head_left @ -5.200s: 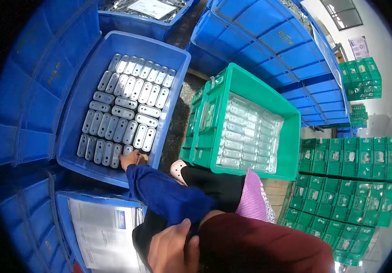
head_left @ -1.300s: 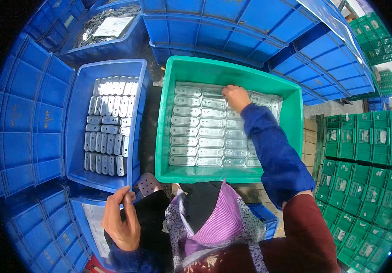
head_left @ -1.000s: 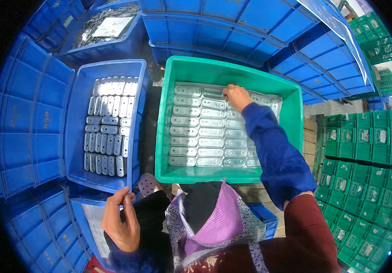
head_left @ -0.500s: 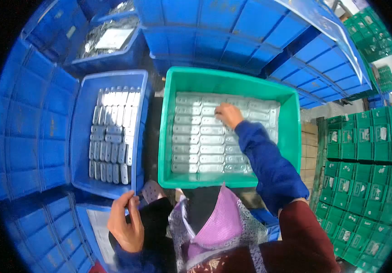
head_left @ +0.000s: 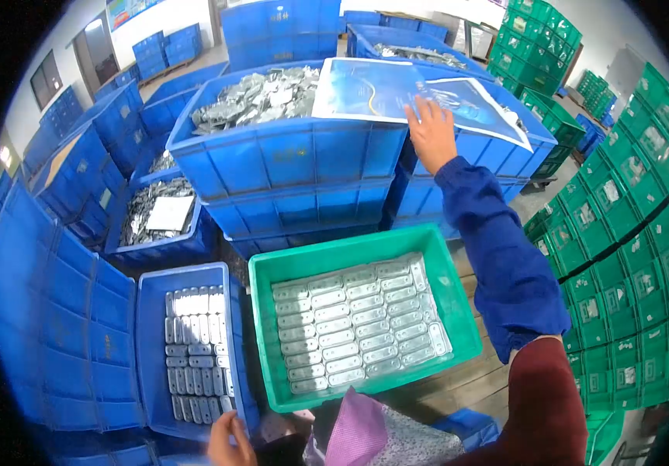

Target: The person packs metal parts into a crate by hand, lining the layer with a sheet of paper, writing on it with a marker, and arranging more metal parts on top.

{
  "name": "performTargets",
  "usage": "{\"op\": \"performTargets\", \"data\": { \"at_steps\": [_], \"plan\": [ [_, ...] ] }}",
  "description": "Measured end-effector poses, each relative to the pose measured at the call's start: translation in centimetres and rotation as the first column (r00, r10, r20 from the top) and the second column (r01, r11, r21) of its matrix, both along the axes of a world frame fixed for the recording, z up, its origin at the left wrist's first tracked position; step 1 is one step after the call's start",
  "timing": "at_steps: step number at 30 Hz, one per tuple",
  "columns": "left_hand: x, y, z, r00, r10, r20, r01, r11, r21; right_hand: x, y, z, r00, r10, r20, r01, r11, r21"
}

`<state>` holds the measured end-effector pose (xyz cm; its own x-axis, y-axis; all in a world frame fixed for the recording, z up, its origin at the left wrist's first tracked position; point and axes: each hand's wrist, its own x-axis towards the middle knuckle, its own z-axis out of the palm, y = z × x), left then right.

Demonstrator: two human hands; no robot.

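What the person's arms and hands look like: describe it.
The left hand and right hand are bare. On the right: a wrinkled blue oversleeve, gathered near the elbow, with a dark red sleeve above. The left sleeve cannot be made out.

From where I'm standing, person's R arm [head_left: 503, 260] reaches well fwd, elbow slightly bent; R hand [head_left: 433, 133] palm-down, fingers extended, a bit apart. L hand [head_left: 230, 446] sits low, nr body, fingers loosely bent.

- Near left: tub [head_left: 150, 334] holding metal parts [head_left: 197, 380] in rows
- Right of it: second tub [head_left: 452, 303], more parts [head_left: 365, 318] inside
- Behind second tub: stacked crates [head_left: 288, 155], sheet [head_left: 362, 89] on top
- Right: stacked boxes [head_left: 622, 311]
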<state>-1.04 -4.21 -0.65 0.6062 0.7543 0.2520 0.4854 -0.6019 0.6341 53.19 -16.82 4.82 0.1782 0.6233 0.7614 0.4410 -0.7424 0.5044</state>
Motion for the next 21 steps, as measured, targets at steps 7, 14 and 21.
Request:
{"op": "performTargets", "data": {
  "at_steps": [7,14,21],
  "plan": [
    [0.2,-0.3,-1.3,0.976,-0.054,0.21,0.11,0.958,-0.266,-4.4,-1.1,2.8,0.849,0.497,-0.179,-0.426,0.844,0.326],
    [2.4,0.1,1.9,0.728,0.054,0.684,0.638,0.313,-0.704,-33.2,-10.2,-2.5,0.266,0.636,-0.724,-0.864,0.49,0.113],
    [-1.5,-3.6,5.0,0.763,-0.036,0.646,0.591,0.444,-0.673,-48.6,-13.5,-3.8,-0.169,0.499,-0.85,-0.944,0.165,0.285]
  ]
}}
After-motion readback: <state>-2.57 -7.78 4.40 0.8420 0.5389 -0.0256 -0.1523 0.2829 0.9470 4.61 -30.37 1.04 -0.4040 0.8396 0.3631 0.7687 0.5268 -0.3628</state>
